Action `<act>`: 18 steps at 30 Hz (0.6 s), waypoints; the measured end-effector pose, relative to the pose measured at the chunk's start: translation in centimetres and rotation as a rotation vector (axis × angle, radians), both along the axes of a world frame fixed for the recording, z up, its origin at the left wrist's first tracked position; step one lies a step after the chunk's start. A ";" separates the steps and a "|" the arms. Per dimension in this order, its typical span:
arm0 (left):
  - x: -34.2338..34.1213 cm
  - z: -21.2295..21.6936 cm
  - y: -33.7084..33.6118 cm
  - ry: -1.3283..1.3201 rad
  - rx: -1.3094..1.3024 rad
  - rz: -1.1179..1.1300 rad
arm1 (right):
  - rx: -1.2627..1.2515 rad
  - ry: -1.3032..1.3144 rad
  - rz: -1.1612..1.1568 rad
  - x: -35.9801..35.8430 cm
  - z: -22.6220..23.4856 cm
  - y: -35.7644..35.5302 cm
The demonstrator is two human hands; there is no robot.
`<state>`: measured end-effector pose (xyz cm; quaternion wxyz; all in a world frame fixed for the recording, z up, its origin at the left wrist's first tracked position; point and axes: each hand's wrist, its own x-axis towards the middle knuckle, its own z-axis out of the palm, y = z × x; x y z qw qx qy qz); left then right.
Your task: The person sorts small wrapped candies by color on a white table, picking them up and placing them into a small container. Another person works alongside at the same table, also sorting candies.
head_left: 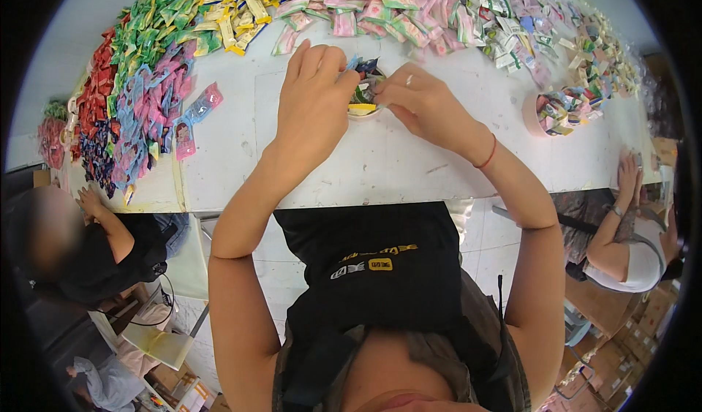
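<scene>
A small round container (363, 113) filled with wrapped sweets (363, 90) in dark blue, green and yellow sits on the white table between my hands. My left hand (314, 97) is curled against its left side, back of the hand toward me. My right hand (420, 101) comes from the other side, thumb and fingers pinched together at the container's right rim. Whatever lies between those right fingertips is too hidden to name. Part of the container's wall is covered by both hands.
Heaped packets line the far edge: red (95, 101), green (157, 21), yellow (245, 17) and pink (380, 2). Pink and blue packets (150, 105) lie to the left. At right, a pale pink tub (531, 114) holds mixed packets. People sit at both sides.
</scene>
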<state>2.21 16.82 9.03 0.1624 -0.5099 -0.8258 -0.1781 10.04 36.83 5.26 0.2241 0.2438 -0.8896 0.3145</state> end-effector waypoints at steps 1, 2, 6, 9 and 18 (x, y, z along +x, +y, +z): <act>-0.1 0.2 0.2 0.031 -0.054 -0.021 | 0.030 0.024 0.034 -0.1 -0.4 -0.1; -0.2 0.4 0.5 0.048 -0.097 -0.030 | 0.010 -0.045 0.010 0.3 -0.4 0.0; -1.0 -0.4 1.1 0.089 -0.154 -0.073 | 0.111 -0.053 -0.084 1.5 0.9 -0.1; -1.2 -1.2 0.2 -0.029 -0.096 -0.073 | 0.058 -0.028 -0.101 2.2 0.3 -0.5; 3.2 -4.7 -1.0 -1.157 0.670 0.027 | -0.352 -0.144 -0.245 1.5 -3.2 -3.8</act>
